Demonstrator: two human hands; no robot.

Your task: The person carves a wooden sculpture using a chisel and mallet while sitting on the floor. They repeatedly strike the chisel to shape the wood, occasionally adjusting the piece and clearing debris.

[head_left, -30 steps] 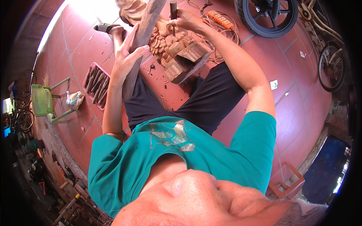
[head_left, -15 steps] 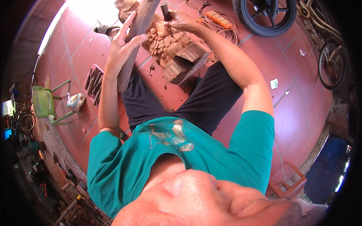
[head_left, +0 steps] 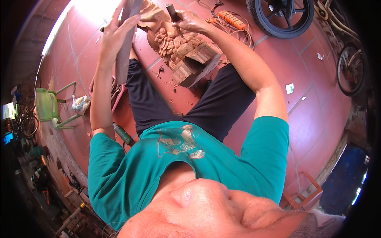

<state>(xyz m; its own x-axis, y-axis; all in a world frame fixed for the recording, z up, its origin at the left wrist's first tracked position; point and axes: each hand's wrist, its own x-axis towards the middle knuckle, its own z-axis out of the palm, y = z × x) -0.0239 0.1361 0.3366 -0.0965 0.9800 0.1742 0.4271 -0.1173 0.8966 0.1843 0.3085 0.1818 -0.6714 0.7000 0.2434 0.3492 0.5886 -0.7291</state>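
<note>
While the left hand point(head_left: 112, 37) holds a long wooden bat point(head_left: 123, 55) along its inner side, thumb lying across the wood and fingers loosely bent around it, the right hand point(head_left: 191, 22) is curled closed on a dark-handled chisel point(head_left: 172, 12), its thin shaft pointing down at a carved wooden block point(head_left: 168, 47); whether the edge touches the wood cannot be told. The block, covered with rounded, coin-like shapes, lies between the two hands, just below and to the left of the right one, its squared end turned toward the person's knees. Dark wood chips point(head_left: 160, 70) lie on the red tiled floor point(head_left: 278, 63) well below the right hand. Just to that hand's right sits an orange power strip point(head_left: 232, 20) with coiled cable point(head_left: 249, 39), and farther right a large black tyre point(head_left: 262, 25). Below the left hand, a pink basket point(head_left: 120, 94) shows partly behind the forearm. Farther out on that hand's left, a plastic bag point(head_left: 80, 104) is near a green chair point(head_left: 45, 105). Well to the right of the right hand, a white card point(head_left: 289, 88) lies on the tiles, with a bicycle wheel point(head_left: 350, 69) beyond.
</note>
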